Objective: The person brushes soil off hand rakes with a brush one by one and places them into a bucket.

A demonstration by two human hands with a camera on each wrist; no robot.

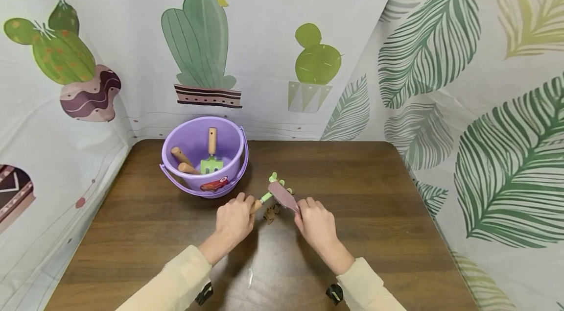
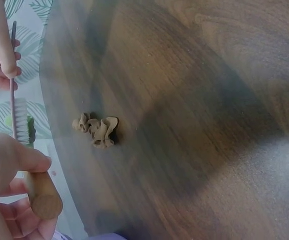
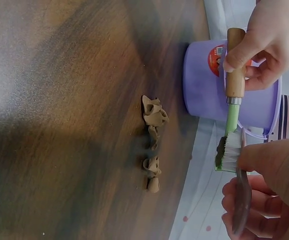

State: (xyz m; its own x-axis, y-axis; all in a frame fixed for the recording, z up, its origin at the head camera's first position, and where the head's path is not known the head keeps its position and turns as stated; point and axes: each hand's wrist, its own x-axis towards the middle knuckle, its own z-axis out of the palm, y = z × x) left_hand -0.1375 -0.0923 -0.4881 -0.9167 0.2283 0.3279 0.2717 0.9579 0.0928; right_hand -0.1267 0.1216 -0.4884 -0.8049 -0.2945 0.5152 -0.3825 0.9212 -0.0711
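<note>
My left hand [image 1: 235,218] grips the wooden handle of a small garden rake [image 3: 233,116] with a green metal neck and a green pronged head. Dark brown matter coats part of the head in the right wrist view. In my right hand [image 1: 318,223] is a scrub brush [image 1: 283,195] with a dull pink back and white bristles [image 3: 231,150]. The bristles lie against the rake's head, and the brush's back hides much of it from above. Beneath the tools, curled brown clay-like scraps [image 2: 102,131] are on the table.
A purple bucket [image 1: 194,137] stands at the table's back left, its handle hanging down in front. Inside are a green garden fork [image 1: 212,165] and two more wooden-handled tools [image 1: 180,155]. The brown wooden table [image 1: 361,179] meets a plant-printed cloth [image 1: 264,56] behind.
</note>
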